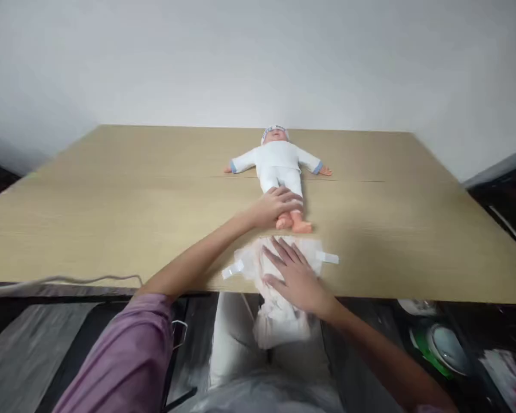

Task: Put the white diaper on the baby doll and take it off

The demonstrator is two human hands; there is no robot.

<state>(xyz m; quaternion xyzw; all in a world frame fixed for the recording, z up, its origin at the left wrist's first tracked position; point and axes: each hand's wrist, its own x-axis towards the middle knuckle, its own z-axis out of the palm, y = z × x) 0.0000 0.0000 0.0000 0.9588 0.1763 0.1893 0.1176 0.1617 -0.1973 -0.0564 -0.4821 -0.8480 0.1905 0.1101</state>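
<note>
Diaper point(279, 308), right hand point(296, 278) flat on it, fingers spread, left hand point(273, 207) across doll point(278, 158), grip unclear

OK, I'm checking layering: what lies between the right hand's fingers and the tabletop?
The head view shows an opened diaper under the right hand, on the tabletop.

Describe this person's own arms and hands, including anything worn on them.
A creased purple sleeve ends near the left elbow. The left forearm and right forearm are bare where visible. No glove, bracelet or watch shows on the left hand or right hand.
</note>
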